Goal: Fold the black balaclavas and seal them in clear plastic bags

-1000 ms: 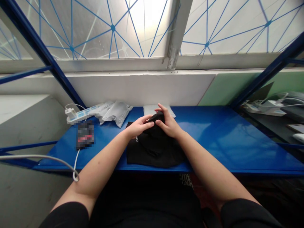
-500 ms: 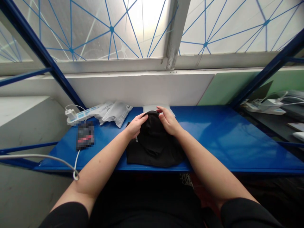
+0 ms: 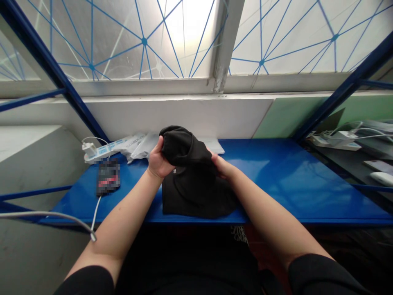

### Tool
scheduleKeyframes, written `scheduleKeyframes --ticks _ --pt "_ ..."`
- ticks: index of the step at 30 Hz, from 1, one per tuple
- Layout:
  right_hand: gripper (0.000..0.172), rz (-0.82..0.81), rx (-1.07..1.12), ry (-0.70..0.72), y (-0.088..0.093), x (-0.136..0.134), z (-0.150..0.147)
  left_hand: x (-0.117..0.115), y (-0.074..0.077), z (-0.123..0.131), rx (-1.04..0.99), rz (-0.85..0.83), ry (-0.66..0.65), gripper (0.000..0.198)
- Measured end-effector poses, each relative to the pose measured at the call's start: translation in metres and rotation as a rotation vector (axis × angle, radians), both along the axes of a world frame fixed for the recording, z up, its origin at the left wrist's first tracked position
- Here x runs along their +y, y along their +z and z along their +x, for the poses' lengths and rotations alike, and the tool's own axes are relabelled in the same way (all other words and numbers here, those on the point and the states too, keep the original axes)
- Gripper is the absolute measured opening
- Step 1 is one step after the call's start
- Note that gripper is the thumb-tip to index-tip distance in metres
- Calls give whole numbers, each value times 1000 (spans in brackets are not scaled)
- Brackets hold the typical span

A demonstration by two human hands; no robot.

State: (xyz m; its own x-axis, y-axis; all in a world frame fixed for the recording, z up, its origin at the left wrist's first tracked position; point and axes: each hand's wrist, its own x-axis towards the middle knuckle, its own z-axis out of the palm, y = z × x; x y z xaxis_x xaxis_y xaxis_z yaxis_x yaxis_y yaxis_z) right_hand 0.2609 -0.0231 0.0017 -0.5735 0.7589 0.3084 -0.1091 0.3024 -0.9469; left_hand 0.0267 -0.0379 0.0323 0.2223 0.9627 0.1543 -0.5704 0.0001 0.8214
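Nearest the viewer, two dark short sleeves (image 3: pixel 89 278) framed bare forearms that reached forward and angled inward over the front edge of a blue desktop (image 3: pixel 276 184). Between the forearms, near that edge, lay a black garment (image 3: pixel 196 192), its lower part flat on the surface, with a scrap of white lettering (image 3: pixel 174 171) partly covered. Its far portion, a rounded hood-like fold (image 3: pixel 178 147), was lifted and tipped toward the left. The left hand (image 3: pixel 161 162) cupped the fold's left end, thumb up along the near face and fingers mostly hidden behind, so the cloth was pinched between them. The right hand (image 3: pixel 222 166) sat at about the same height on the other side, palm turned inward, its fingers closed on the cloth's right edge; where its thumb pressed could not be told. To handle such soft cloth well, it seemed best to keep both hands level, hold lightly near the edges and smooth any bunching from the middle outward, without dragging the flat part askew. Beyond, clear plastic bags (image 3: pixel 139 147) and a white power strip (image 3: pixel 104 151) lay at the left rear, before a pale wall (image 3: pixel 172 112) and frosted windows (image 3: pixel 119 45).
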Motion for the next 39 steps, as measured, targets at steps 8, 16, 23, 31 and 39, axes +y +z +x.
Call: scheduleKeyframes --ticks 8,16,23,31,39 --pt "99 229 -325 -228 -14 -3 -20 5 -1 -2 25 -7 42 63" --pt "44 376 -291 -725 -2 8 -3 12 8 -15 -30 3 148 55" --pt "30 731 -542 -694 40 2 56 31 4 -34 125 13 355 31" --pt "29 242 -910 -203 16 19 80 35 -16 -54 1009 -139 279 21" --pt "22 571 -752 -421 11 16 38 34 -16 -51 954 -64 343 22"
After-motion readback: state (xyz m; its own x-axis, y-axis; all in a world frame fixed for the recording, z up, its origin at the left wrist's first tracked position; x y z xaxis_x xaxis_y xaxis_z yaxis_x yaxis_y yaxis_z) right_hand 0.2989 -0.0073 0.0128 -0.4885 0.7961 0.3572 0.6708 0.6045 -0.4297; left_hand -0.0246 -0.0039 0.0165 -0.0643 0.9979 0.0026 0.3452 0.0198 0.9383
